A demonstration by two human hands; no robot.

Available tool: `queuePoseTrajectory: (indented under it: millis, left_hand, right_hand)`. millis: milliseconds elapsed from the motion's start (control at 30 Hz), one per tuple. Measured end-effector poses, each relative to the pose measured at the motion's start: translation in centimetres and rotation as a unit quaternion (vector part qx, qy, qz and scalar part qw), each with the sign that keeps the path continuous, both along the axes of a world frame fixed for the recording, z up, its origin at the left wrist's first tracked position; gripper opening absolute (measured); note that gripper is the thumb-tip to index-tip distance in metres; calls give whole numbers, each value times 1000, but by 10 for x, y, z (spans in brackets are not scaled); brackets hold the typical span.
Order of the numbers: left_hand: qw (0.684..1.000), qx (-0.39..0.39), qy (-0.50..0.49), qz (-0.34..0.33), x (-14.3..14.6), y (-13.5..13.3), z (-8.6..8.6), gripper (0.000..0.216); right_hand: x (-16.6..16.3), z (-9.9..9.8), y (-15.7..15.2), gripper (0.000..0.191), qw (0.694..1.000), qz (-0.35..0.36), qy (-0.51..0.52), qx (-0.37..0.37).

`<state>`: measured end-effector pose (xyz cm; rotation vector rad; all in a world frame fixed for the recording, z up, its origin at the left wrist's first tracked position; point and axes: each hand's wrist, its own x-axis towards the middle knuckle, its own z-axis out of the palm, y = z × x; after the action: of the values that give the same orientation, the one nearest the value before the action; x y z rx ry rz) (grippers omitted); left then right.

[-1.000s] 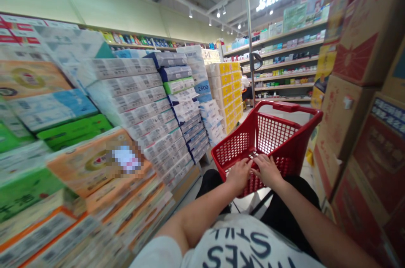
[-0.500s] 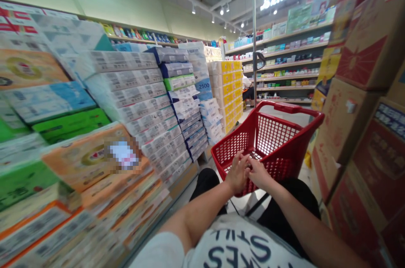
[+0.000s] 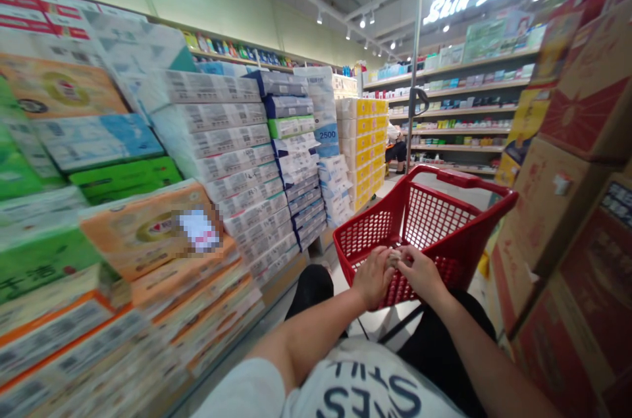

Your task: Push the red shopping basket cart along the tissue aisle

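Observation:
In front of my lap, my left hand (image 3: pixel 374 278) and my right hand (image 3: pixel 422 274) meet at the fingertips. The fingers of both are bent and pressed together; whatever small thing may be between them is too small to make out. Just beyond them stands a red plastic shopping cart (image 3: pixel 439 234) with a perforated basket, its handle (image 3: pixel 457 178) on the far side. From my view the hands overlap the near wall of the basket, and I cannot tell whether they touch it.
Stacked tissue packs (image 3: pixel 237 161) line the left side, with orange packs (image 3: pixel 148 227) nearest me. Cardboard boxes (image 3: pixel 557 201) rise close on the right. Further off are yellow packs (image 3: pixel 370 148), a metal pole (image 3: pixel 416 62), store shelves (image 3: pixel 459 112) and a crouching person (image 3: pixel 396 148).
The view has shifted left, so the shelves and cart sit further right. My right hand has turned a little, and the fingers of both hands have changed position against each other.

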<state>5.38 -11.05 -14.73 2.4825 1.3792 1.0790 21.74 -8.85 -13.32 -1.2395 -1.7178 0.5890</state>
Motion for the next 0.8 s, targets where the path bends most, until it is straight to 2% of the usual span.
queuePoseTrajectory:
  millis: [100,233,367,433,467,533,633,800]
  left_hand:
    - [997,-31,71,29,7,-3,4,45]
    - [988,-59,130,61,13,-5,12,50]
    - [982,-73,161,67,15,-4,12,54]
    - [978,-90,181,52,16,-3,8,53]
    - [975,-98,192,44,16,-3,6,52]
    - [971,-106,209,39,16,-1,2,50]
    - [968,-106,223,43,13,0,-2,52]
    - [966,-82,244,26,1,0,-5,55]
  right_hand:
    - [0,-5,0,10,999,-11,-29,-12]
    - [1,-9,1,12,999,-26,20,-13]
    - [16,3,3,27,984,-166,65,8]
    - [22,8,4,36,978,-202,49,32]
    - [23,8,5,36,981,-189,25,46]
    - [20,4,5,29,990,-110,-50,76]
    - [5,-9,3,24,980,8,-166,113]
    - [-14,-18,-7,25,967,-27,-228,111]
